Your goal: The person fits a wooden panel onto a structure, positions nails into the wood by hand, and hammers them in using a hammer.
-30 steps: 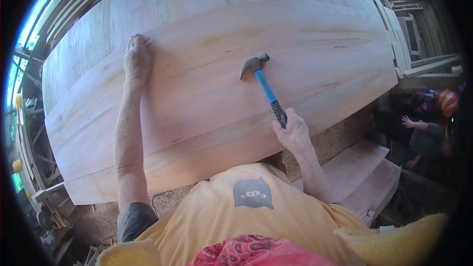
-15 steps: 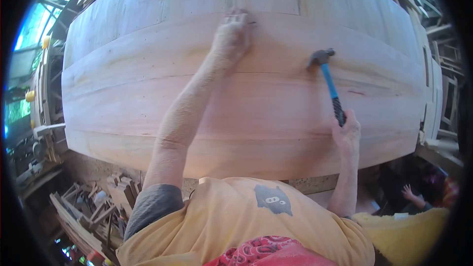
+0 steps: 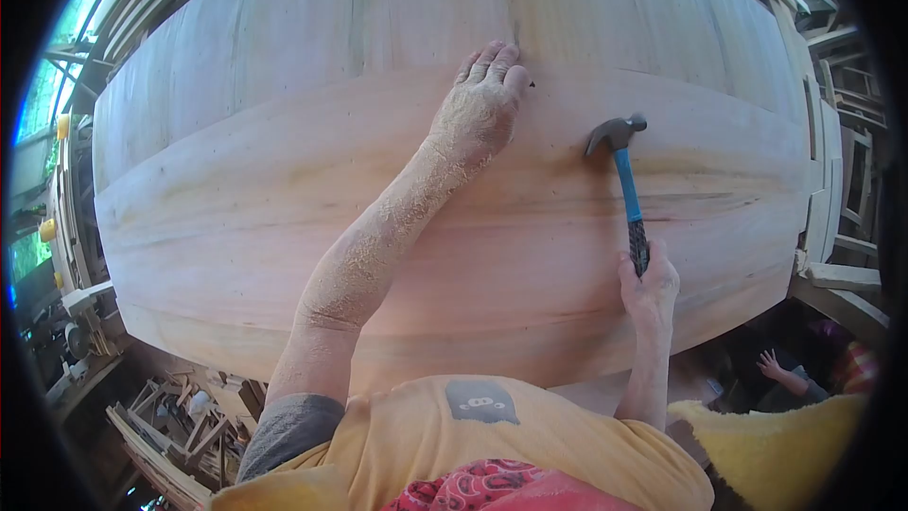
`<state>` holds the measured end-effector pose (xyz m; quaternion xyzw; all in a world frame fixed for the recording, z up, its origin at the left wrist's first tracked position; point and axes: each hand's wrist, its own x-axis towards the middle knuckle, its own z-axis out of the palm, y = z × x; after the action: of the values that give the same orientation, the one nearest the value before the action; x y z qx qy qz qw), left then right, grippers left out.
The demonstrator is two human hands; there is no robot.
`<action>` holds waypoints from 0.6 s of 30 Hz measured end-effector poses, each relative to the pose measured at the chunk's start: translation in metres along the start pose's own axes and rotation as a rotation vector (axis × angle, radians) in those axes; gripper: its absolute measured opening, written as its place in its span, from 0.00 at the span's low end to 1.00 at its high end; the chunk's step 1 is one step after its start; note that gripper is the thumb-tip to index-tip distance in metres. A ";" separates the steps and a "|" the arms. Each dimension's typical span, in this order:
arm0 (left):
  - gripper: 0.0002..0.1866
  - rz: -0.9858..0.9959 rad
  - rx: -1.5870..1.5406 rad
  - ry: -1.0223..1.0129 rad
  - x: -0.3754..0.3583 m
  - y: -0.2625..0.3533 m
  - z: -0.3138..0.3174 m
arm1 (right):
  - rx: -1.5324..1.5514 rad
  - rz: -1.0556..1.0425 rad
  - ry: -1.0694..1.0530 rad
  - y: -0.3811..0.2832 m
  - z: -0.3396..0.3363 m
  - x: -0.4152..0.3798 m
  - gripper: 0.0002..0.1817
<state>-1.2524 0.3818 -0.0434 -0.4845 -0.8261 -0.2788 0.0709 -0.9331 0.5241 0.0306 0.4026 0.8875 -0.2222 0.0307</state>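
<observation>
Sawdust coats my left hand (image 3: 484, 99), which rests on the broad wooden panel (image 3: 284, 255) near a seam, its fingers bent and close together. A small dark tip pokes out at the right side of that hand; the rest of the object is hidden. My right hand (image 3: 651, 282) is wrapped round the black grip of a claw hammer (image 3: 627, 175) with a blue shaft. The hammer's metal head points away from me over the panel, right of my left hand.
Wood scraps (image 3: 189, 416) lie in a pile at the lower left. Timber framing (image 3: 832, 218) borders the panel on the right. Another person's hand (image 3: 771, 364) shows at the lower right, beyond a yellow fleecy cloth (image 3: 776, 445).
The camera view has shifted over the panel. My left hand appears further right and lower in view, and my right hand with the hammer sits slightly lower.
</observation>
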 end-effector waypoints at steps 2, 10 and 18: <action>0.10 -0.004 -0.016 0.027 0.013 -0.008 0.003 | 0.009 0.011 0.001 -0.003 -0.001 0.000 0.14; 0.16 -0.154 0.009 -0.059 0.105 -0.084 0.010 | 0.014 0.007 0.009 -0.007 -0.003 -0.001 0.13; 0.10 -0.112 -0.116 0.040 0.138 -0.104 0.003 | 0.018 0.023 0.001 -0.005 -0.003 0.000 0.13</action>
<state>-1.4106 0.4491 -0.0331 -0.4351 -0.8328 -0.3394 0.0435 -0.9360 0.5223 0.0350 0.4132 0.8807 -0.2296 0.0294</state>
